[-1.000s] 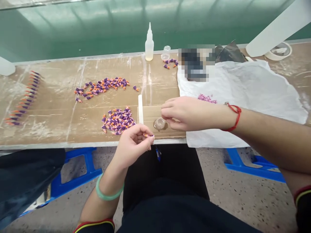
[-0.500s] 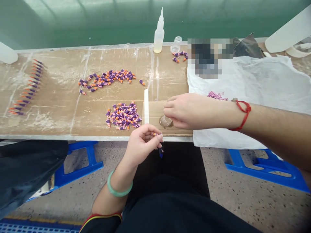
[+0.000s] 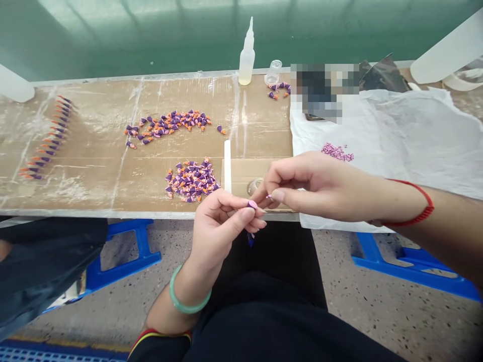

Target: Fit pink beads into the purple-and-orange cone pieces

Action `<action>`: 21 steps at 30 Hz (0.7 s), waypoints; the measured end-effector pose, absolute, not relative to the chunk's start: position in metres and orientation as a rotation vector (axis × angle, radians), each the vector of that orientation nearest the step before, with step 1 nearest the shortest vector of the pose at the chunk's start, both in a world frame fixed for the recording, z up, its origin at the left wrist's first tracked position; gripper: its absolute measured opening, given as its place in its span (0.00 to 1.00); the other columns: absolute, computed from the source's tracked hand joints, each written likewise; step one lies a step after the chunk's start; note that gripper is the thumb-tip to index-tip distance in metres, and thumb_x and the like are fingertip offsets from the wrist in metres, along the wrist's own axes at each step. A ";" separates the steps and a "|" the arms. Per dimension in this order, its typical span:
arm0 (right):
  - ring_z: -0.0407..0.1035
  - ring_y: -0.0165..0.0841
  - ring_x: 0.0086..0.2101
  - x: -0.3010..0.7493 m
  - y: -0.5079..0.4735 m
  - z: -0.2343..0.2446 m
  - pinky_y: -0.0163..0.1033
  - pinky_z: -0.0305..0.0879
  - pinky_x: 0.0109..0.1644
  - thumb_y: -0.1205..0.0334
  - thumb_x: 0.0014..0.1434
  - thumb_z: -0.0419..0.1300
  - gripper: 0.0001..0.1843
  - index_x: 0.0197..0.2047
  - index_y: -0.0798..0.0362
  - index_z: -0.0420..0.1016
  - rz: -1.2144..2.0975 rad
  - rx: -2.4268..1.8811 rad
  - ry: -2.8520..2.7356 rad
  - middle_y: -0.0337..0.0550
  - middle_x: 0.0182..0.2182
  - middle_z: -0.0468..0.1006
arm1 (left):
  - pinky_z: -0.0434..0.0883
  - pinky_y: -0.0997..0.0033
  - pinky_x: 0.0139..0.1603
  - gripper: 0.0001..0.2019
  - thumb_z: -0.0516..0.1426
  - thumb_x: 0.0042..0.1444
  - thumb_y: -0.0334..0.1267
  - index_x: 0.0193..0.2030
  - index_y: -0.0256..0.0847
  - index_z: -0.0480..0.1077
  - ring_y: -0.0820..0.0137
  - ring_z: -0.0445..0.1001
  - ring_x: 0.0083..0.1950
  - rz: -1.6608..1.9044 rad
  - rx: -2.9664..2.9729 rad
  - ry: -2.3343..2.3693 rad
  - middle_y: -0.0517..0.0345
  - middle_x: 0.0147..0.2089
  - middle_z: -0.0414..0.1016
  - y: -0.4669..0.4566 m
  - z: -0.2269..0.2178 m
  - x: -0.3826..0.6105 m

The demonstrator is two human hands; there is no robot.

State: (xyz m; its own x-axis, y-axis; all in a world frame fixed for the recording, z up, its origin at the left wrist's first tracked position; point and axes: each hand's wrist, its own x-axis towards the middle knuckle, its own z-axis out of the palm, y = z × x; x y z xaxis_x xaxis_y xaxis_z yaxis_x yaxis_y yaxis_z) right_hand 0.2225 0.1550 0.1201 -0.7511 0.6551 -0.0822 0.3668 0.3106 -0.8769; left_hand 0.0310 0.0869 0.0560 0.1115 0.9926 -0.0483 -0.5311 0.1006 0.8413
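My left hand (image 3: 222,216) pinches a small purple and pink figurine (image 3: 252,204) between thumb and fingertips, over the table's front edge. Close beside it, my right hand (image 3: 302,188) has thumb and forefinger closed on a tiny pink piece (image 3: 269,197), too small to make out fully. Partly behind the right fingers, a small clear round dish (image 3: 254,186) rests on a cardboard piece (image 3: 241,173). Left of that lies a white strip (image 3: 227,166), with a pile of purple, pink and orange figurines (image 3: 192,180) next to it. Tiny pink pieces (image 3: 337,152) are heaped on the white cloth (image 3: 385,146).
More figurines (image 3: 169,123) lie farther back, and a row of them (image 3: 53,141) runs along the left. A dropper bottle (image 3: 246,63) and a clear cup (image 3: 273,72) stand at the back edge. Blue stools (image 3: 132,251) are below; a person's dark clothing shows at left.
My right hand has come back from the clear dish toward my left hand, a tiny pink piece at its fingertips. In my left hand the figurine now shows its pink face upward.
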 end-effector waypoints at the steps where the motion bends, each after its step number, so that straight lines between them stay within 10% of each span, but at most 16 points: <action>1: 0.72 0.28 0.29 0.222 0.152 0.121 0.31 0.64 0.30 0.64 0.64 0.56 0.07 0.34 0.53 0.71 1.436 -0.909 -2.273 0.39 0.30 0.80 | 0.79 0.84 0.25 0.11 0.73 0.52 0.38 0.33 0.38 0.75 0.71 0.84 0.27 1.300 0.778 0.739 0.60 0.31 0.85 0.085 0.057 0.032; 21: 0.69 0.24 0.25 0.218 0.140 0.130 0.30 0.62 0.28 0.67 0.63 0.55 0.09 0.32 0.52 0.74 1.265 -0.848 -2.336 0.35 0.27 0.80 | 0.83 0.83 0.33 0.05 0.68 0.58 0.29 0.38 0.44 0.80 0.74 0.85 0.33 1.351 0.867 0.628 0.65 0.37 0.86 0.078 0.062 0.034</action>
State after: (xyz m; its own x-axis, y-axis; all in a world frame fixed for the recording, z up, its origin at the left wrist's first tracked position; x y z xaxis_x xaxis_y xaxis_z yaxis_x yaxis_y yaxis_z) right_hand 0.2176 0.1401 0.1297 -0.7592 0.6505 0.0224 0.3369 0.4221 -0.8417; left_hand 0.0340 0.0784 0.0618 0.1392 0.9858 0.0943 -0.5634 0.0006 0.8262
